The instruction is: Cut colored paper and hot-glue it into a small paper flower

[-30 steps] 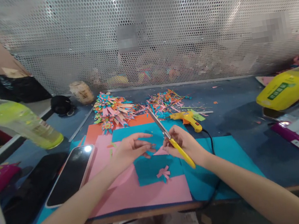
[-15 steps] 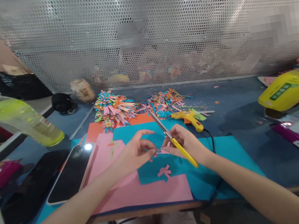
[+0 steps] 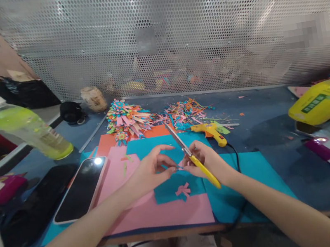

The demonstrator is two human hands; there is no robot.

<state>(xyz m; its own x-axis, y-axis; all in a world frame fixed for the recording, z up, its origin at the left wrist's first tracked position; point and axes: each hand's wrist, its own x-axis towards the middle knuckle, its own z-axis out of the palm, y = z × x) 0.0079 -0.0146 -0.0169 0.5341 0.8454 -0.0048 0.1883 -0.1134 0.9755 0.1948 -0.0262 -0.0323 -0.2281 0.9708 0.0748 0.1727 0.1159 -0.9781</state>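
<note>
My right hand (image 3: 204,159) is curled around a pair of scissors (image 3: 204,170) with yellow handles, the blades pointing up and away to the left. Its thumb and fingertips also pinch a small pink paper piece (image 3: 180,165). From the other side my left hand (image 3: 157,167) is closed in a pinch at that same piece, thumb and finger at its edge. Fingers partly cover the piece, so its shape is unclear. Just below lie small pink paper strips (image 3: 183,190) in a cluster on blue paper (image 3: 166,194).
Behind the hands stand a pile of folded paper ornaments (image 3: 128,119), a heap of paper scraps (image 3: 185,111) and a yellow glue gun (image 3: 211,129) with a black cord. A phone (image 3: 81,189) and drink bottle (image 3: 33,129) are at left; a yellow bottle (image 3: 321,102) lies at right.
The fingertips of both hands have shifted slightly and come closer together at the small paper piece. The scissors stay in my right hand. The whole view has moved a little.
</note>
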